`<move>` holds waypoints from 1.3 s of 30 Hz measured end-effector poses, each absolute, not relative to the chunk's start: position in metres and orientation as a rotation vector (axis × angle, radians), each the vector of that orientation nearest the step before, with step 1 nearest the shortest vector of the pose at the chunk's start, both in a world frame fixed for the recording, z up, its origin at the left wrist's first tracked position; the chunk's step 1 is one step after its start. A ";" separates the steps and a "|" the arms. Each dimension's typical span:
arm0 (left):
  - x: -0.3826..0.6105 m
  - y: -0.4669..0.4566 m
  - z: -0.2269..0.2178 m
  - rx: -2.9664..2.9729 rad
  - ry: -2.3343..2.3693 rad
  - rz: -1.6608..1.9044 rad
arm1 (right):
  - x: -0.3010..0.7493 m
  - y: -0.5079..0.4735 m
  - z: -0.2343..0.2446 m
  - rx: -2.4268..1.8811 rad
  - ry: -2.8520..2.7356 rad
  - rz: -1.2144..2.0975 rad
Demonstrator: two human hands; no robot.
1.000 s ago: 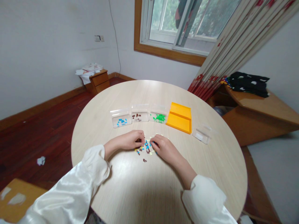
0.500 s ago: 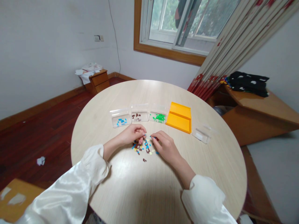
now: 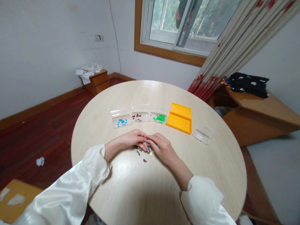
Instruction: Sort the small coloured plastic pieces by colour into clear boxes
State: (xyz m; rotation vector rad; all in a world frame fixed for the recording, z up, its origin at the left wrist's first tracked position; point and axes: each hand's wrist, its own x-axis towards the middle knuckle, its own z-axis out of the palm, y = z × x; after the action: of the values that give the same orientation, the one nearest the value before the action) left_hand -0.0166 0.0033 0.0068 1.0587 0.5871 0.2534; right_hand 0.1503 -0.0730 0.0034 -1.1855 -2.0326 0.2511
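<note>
Small toy bricks (image 3: 141,150) in blue, brown and yellow lie in a loose pile on the round table. Over the back of the pile, my left hand (image 3: 134,139) has its fingers bent and pressed together; what they hold is hidden. My right hand (image 3: 162,147) meets it from the right, fingertips against fingertips. Its thumb and fingers pinch together, with a small blue brick (image 3: 147,142) showing at the tips. Both hands cover part of the pile. A few brown bricks (image 3: 145,161) lie apart, nearer to me.
Behind my hands stand clear boxes with blue bricks (image 3: 122,122), brown bricks (image 3: 137,117) and green bricks (image 3: 160,118). Right of them lie an open yellow case (image 3: 179,122) and a small clear box (image 3: 201,136). The table's curved edge (image 3: 246,175) runs round at right.
My two hands have come together over the pile; they were apart half a second ago. The right hand moved left, the left slightly toward me. The boxes have not moved.
</note>
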 end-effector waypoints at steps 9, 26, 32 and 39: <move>-0.018 0.006 0.012 0.937 0.550 0.323 | 0.153 -0.073 0.003 -1.115 -2.040 0.207; -0.024 0.013 0.014 1.076 0.624 0.478 | 0.163 -0.065 0.000 -1.603 -2.063 0.247; -0.024 0.014 0.010 1.058 0.615 0.416 | 0.163 -0.064 -0.003 -1.646 -2.069 0.202; -0.023 0.010 0.018 1.027 0.632 0.385 | 0.162 -0.064 -0.004 -1.690 -2.091 0.193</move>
State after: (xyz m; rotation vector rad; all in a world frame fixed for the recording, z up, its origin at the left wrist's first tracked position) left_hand -0.0231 0.0098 0.0175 1.0270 0.6322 0.3850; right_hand 0.1618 -0.0644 -0.0043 -1.6905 -2.0905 0.1930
